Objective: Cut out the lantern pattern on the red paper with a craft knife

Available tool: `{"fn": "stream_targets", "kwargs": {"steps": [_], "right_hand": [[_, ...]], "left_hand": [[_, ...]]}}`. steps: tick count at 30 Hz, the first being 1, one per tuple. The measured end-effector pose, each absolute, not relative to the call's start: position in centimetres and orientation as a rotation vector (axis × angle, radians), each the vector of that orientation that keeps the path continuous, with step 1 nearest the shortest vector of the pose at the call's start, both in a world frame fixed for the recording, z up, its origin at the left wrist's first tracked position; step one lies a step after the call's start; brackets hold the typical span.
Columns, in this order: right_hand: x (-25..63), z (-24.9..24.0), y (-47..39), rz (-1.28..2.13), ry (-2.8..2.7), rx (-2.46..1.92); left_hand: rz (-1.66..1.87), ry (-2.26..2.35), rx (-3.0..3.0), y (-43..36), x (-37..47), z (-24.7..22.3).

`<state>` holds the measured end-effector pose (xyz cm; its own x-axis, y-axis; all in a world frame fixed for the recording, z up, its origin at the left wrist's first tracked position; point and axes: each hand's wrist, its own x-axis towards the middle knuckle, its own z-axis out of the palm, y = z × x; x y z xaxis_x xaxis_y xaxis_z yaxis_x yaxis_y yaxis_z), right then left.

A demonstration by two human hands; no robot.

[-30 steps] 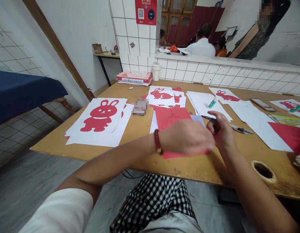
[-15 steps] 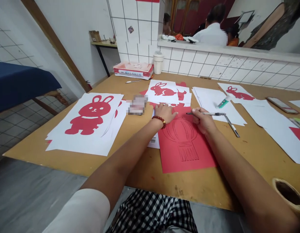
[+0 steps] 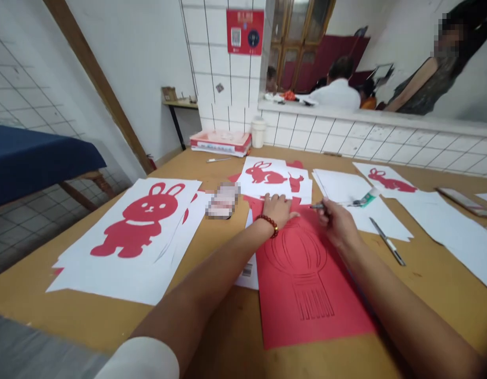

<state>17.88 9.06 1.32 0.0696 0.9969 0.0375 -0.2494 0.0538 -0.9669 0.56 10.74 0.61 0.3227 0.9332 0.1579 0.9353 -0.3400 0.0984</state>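
Observation:
A red sheet (image 3: 275,321) with a lantern drawn in dark lines lies on the table in front of me. My left hand (image 3: 278,210) rests flat over its top left edge, fingers spread, a beaded bracelet on the wrist. Above the sheet's upper right, my right hand (image 3: 336,221) is closed round a dark pen (image 3: 316,206), its tip pointing left. A second pen or knife (image 3: 388,242) lies on the table to the right of that hand. White sheets (image 3: 346,189) with a green glue stick (image 3: 370,198) are just behind it.
White sheets with a red bear-like rabbit (image 3: 149,231) lie at left. Red rabbit cutouts (image 3: 267,173) are at the back, near a stack of books (image 3: 222,143) and a white cup (image 3: 258,132). A blurred pink object (image 3: 223,200) sits mid-table. People are visible through the opening.
The camera view has tilted upward, so the table things appear lower. My right hand has lifted slightly off the sheet with the pen. My left hand stays at the sheet's top.

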Motion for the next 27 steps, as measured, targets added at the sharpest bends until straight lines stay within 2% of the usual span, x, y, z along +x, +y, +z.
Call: {"fn": "stream_targets", "kwargs": {"steps": [6,9,12,20,27], "right_hand": [[18.5,-0.9,8.6,1.127,-1.080,-1.087],[18.6,-1.0,8.4,1.125,-1.062,-1.092],[18.4,-0.4,8.4,1.110,-1.027,-1.109],[18.1,1.7,7.1,1.080,-0.984,-1.078],[18.4,-0.3,7.7,0.925,-1.116,-1.150]], "left_hand": [[-0.156,-1.931,-2.561,12.4,-1.4,3.3],[0.045,-2.046,-2.664,13.5,-2.7,4.6],[0.071,-2.076,-2.775,14.3,-3.3,5.1],[-0.191,-1.835,-2.781,15.4,-0.3,4.6],[-0.487,-1.468,-2.552,11.6,0.4,2.9]]}}
